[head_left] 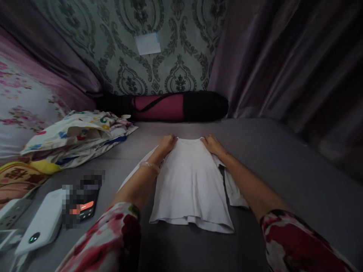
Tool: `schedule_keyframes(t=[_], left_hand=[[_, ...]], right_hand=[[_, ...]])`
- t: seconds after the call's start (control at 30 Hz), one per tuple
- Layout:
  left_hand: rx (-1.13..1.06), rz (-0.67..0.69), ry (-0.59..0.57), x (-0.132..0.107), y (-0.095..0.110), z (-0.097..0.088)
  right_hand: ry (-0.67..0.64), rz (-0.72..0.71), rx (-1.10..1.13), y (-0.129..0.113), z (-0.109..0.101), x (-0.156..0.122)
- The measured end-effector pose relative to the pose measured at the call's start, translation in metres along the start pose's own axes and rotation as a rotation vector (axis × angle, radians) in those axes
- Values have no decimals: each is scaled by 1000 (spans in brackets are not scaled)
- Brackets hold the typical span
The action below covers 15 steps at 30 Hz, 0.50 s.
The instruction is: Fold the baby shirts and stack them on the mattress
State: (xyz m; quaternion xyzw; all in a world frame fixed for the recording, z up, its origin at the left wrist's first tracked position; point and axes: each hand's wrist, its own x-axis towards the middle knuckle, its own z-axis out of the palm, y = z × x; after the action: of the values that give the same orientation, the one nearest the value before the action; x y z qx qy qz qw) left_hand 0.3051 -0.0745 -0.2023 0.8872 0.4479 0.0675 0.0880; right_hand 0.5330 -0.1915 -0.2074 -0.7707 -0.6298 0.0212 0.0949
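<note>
A white long-sleeved shirt [193,185] lies spread on the grey bed surface, its neckline pointing away from me and its hem towards me. My left hand [168,142] grips the shirt at its left shoulder, fingers closed on the cloth. At the right shoulder my right hand [211,144] is closed on the fabric in the same way. One sleeve runs out under my left forearm, and the other shows beneath my right forearm. My forearms cover parts of both sleeves.
Against the patterned wall lies a long black and maroon bag [159,107]. To the left are a heap of printed cloth [85,132], a yellow printed item [25,175], a white power bank [42,219] with a cable, and a phone [87,207]. Purple curtains [255,56] hang on both sides.
</note>
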Motion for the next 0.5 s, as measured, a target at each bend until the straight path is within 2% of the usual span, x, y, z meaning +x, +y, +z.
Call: schedule_keyframes(t=[0.1,0.17,0.23,0.3,0.4,0.5], left_hand=[[50,9,62,-2,-2,9],[117,37,60,-3,-3,11],[199,31,54,-4,-1,8],[264,20,83,-6,5,1],[261,72,149,-12,25,-13],[149,187,109,-15,53,-19]], right_hand=[[82,21,-31,-5,7,-5],[77,3,26,-3,5,-4],[59,15,145,7,-4,-5],[50,96,258,25,-19,-14],[4,324,300,59,-42,-53],[-81,522,336,84,-56,-114]])
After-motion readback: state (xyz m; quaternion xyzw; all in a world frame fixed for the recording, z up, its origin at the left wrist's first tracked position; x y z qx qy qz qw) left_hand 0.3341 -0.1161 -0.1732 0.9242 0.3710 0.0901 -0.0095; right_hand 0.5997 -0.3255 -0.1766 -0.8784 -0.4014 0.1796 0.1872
